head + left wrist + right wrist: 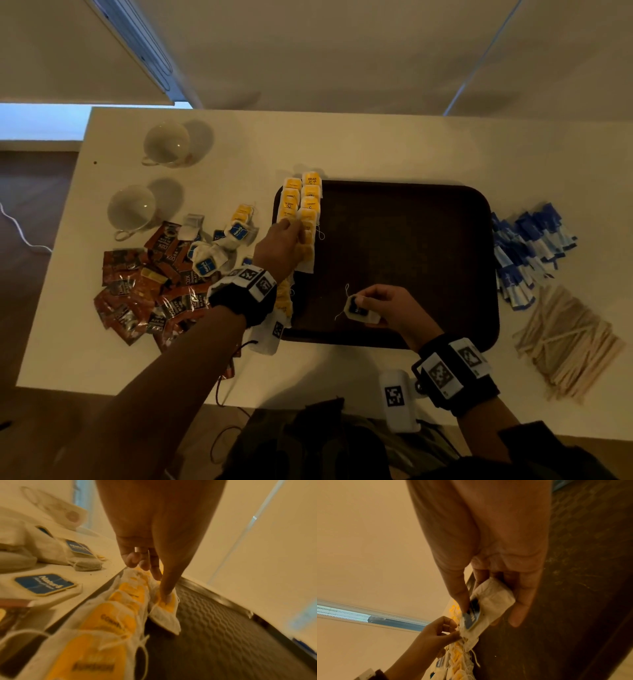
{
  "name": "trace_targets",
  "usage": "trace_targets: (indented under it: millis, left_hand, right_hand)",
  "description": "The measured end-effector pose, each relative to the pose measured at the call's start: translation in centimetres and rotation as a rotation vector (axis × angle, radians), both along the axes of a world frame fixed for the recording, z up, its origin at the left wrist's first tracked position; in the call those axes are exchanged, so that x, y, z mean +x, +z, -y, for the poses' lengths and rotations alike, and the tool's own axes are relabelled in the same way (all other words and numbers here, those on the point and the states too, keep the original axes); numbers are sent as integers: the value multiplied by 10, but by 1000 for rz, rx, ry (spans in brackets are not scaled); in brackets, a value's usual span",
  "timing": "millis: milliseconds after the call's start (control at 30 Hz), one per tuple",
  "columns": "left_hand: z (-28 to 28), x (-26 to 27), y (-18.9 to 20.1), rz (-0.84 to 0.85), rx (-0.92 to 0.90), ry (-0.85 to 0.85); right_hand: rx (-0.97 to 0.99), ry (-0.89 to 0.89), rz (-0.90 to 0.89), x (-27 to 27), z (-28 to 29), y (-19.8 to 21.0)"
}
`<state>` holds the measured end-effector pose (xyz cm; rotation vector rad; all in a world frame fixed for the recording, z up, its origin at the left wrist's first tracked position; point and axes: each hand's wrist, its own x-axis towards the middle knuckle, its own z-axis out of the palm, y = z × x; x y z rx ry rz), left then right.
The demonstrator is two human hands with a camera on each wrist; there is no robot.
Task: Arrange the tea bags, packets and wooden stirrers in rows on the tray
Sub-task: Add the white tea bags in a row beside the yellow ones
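Tea bag (359,310) — soft, blue-tagged — pinched by right hand (387,308); left hand (279,246) presses yellow-tagged bags (301,202).

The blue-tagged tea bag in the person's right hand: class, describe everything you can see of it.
The blue-tagged tea bag is a small, soft white pouch of paper-like mesh, with a dark blue tag bearing white lettering and a loose white string trailing off it. The right hand pinches it, thumb on the tag and fingers curled under the pouch, above the near part of the dark brown tray.
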<state>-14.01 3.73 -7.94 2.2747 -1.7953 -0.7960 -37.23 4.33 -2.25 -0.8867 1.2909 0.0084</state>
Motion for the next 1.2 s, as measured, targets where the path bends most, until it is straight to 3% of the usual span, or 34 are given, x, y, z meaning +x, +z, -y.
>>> trace_targets:
  millis: [167,233,367,633,1000,1133,1200]
  left_hand:
    - [11,54,5,-107,-91,305]
    - [19,85,5,-65,8,378]
    - [36,117,8,5,331,327]
    - [56,116,17,-36,478,241]
    - [51,114,10,-18,300,283]
    - [42,116,29,-26,11,333]
    - [29,107,40,-162,-90,336]
  right_hand:
    - [4,-16,6,-2,0,-2]
    - [6,-19,-2,-2,-1,-4]
    - [27,-49,-11,-1,-2,-6]
    - [31,-112,3,1,-5,-5]
    - [33,-105,-7,12,-6,-2]
    - [41,-109,4,14,-4,0]
    - [36,-104,2,15,-5,0]
